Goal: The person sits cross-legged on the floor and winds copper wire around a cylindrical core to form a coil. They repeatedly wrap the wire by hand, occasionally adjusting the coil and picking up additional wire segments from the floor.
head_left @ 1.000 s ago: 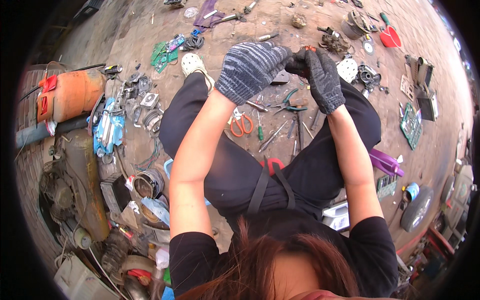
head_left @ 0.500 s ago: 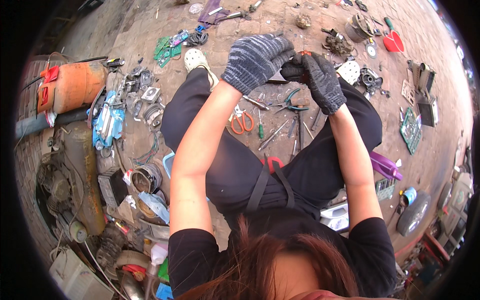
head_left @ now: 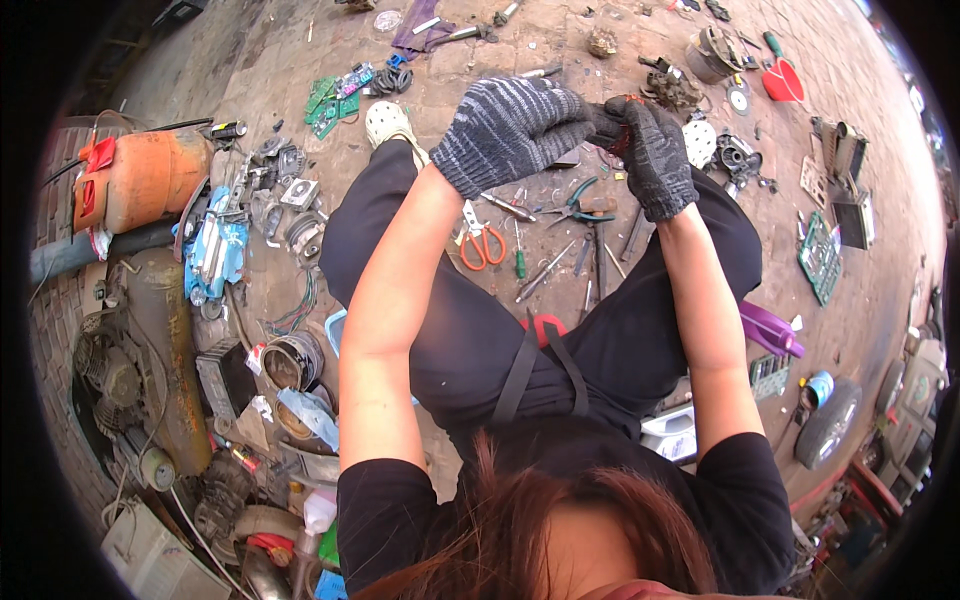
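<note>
Both hands wear knitted grey-and-black gloves and meet over the ground between my feet. My left hand (head_left: 515, 137) is bent with its fingers together, their tips reaching my right hand (head_left: 655, 160). My right hand is closed, thumb and fingers pinched around something small; a thin orange-red bit shows at its fingertips, but the rest is hidden by the gloves. Below the hands lie pliers with teal handles (head_left: 578, 207), orange-handled scissors (head_left: 481, 245), a green-handled screwdriver (head_left: 520, 262) and a dark hammer (head_left: 601, 255). A metal-tipped tool (head_left: 510, 207) lies near my left wrist.
An orange gas cylinder (head_left: 150, 175) and motor parts crowd the left side. Green circuit boards (head_left: 325, 108) lie beyond my left shoe. Toward the right are a red scoop-like container (head_left: 783, 82), a can-shaped metal part (head_left: 714, 57), a purple bottle (head_left: 768, 329) and a small wheel (head_left: 828, 425).
My left hand has shifted slightly down and right. My right hand has turned a little, its fingertips higher, so the orange-red bit shows in a different place. The tools on the ground stay put.
</note>
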The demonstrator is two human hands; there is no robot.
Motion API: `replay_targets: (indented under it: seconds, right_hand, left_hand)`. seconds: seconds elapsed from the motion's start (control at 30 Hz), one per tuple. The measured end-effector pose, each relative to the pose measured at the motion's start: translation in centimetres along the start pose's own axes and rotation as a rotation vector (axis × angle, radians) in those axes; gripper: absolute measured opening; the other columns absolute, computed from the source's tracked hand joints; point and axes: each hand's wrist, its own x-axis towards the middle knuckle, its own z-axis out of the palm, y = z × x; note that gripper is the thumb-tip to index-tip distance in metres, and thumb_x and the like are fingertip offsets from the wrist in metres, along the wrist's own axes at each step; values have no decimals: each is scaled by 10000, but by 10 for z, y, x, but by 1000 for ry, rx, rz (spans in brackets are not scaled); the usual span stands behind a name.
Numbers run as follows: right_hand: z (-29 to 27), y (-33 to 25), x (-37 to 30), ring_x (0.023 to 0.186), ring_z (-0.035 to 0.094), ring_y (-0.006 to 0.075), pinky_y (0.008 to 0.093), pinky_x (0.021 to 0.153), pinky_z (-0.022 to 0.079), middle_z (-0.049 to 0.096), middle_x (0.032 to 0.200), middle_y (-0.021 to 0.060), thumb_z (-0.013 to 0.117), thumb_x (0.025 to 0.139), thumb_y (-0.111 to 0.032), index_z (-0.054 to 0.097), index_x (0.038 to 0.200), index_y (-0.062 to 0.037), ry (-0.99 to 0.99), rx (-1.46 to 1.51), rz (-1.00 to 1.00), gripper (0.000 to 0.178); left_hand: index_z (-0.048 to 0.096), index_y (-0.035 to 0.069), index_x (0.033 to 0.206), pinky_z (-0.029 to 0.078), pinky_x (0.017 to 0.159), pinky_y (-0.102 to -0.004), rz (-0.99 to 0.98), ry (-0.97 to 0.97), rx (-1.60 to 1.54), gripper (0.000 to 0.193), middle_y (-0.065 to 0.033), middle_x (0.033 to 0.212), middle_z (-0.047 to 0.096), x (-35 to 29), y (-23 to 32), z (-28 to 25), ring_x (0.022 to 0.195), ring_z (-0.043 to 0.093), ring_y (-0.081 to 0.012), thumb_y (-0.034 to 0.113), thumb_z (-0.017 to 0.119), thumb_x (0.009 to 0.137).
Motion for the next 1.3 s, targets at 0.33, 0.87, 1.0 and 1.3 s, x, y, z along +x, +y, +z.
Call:
replay_targets:
  seconds: [0.33, 0.87, 1.0, 1.3]
  right_hand:
    - [8, -5, -4, 838, 639, 221, 304, 765, 509, 627, 905, 167, 392, 909, -137, 549, 983, 69, 11, 79, 55, 269]
    - [11, -4, -6, 816, 632, 206, 293, 721, 505, 633, 899, 144, 411, 936, -212, 557, 1006, 49, -49, -213, 44, 307]
    - [20, -11, -11, 780, 618, 205, 298, 685, 500, 621, 909, 140, 429, 912, -172, 569, 993, 35, -67, 208, 200, 263]
    - [20, -6, -15, 782, 630, 167, 275, 656, 508, 635, 886, 112, 445, 926, -250, 562, 1036, 28, -126, -104, -36, 321]
  left_hand:
    - [645, 73, 825, 479, 557, -333, -84, 15, 181, 166, -104, 723, 618, -5, -11, 8, 638, 604, -263, 214, 673, 740]
    - [646, 73, 823, 481, 577, -348, -141, 23, 175, 177, -110, 736, 617, -3, -10, 13, 667, 604, -273, 229, 664, 740]
    - [648, 84, 826, 477, 572, -351, -102, 23, 219, 178, -106, 729, 614, -3, -12, 15, 662, 601, -270, 241, 659, 743]
    - [647, 99, 852, 473, 606, -357, -154, -48, 284, 196, -92, 731, 617, -5, -15, 17, 685, 600, -253, 273, 623, 765]
